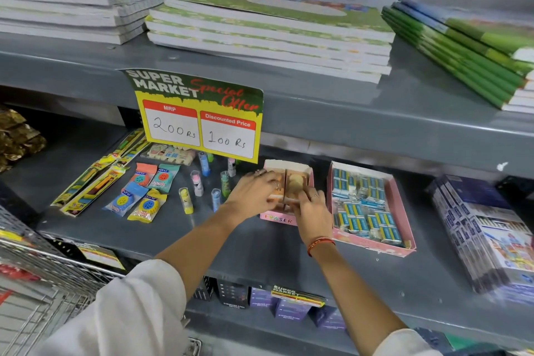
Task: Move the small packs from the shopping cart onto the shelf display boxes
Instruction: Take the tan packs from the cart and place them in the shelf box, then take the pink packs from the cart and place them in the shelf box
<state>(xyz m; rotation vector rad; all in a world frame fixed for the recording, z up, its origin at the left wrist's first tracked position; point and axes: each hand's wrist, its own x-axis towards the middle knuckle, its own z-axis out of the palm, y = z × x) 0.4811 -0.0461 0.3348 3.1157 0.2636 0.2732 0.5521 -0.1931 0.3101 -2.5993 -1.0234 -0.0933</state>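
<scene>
Grey shelf [260,243]: both hands pressing packs [293,182] into eraser box [278,220].

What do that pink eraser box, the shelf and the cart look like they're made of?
Pink eraser box: probably matte printed cardboard, with thin folded walls. Shelf: seemingly grey-painted sheet metal, smooth with a faint sheen. Cart: metal wire, shiny silver grid.
</scene>
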